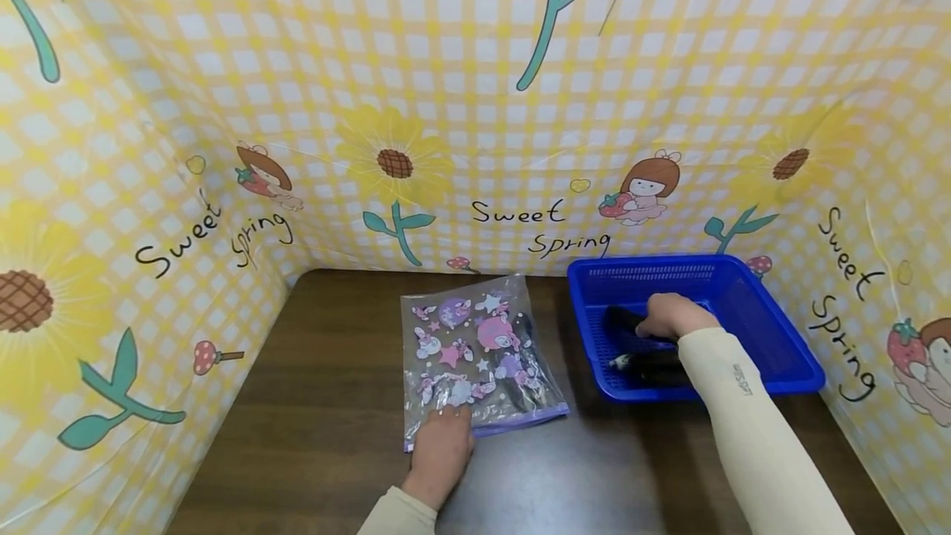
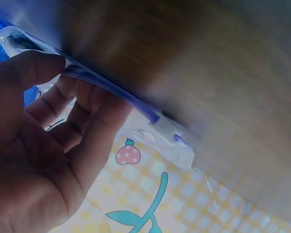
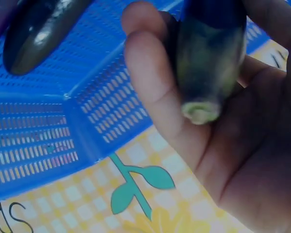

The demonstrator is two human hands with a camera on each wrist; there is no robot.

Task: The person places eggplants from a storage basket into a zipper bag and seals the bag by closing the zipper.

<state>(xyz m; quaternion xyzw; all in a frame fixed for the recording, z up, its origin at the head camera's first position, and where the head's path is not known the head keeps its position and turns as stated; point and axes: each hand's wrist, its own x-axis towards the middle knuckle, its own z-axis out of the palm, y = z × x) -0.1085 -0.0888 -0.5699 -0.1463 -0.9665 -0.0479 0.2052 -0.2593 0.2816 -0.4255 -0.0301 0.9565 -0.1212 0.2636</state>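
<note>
At the far left, a yellow-and-white checked cloth (image 1: 245, 106) with sunflowers hangs beside the table (image 1: 327, 370); it runs on behind and round to the right, with the words "Sweet Spring" printed on it. The table is brown wood.

Next comes the bag (image 1: 453, 366), clear with pink and purple cartoon prints, lying flat on the table with its purple zip strip (image 1: 520, 419) towards the person. A long dark shape shows through its right side; the prints hide too much of it to name it. The left hand (image 1: 442, 456), in a pale sleeve (image 1: 401, 516), is at the near edge, left of the middle. In the left wrist view its grip is closed on the bag, thumb and fingers pinching the strip, and a white slider (image 2: 167, 131) sits farther along.

Just right of the bag stands the basket (image 1: 776, 345), blue with slotted walls. The right hand (image 1: 678, 316) reaches into it, its grip clasping an eggplant (image 3: 211, 63) between fingers and thumb. The cut stem end of that eggplant points towards the palm. In the head view another eggplant (image 1: 657, 371) lies in the basket, near its front wall, partly under the right sleeve (image 1: 750, 436).
</note>
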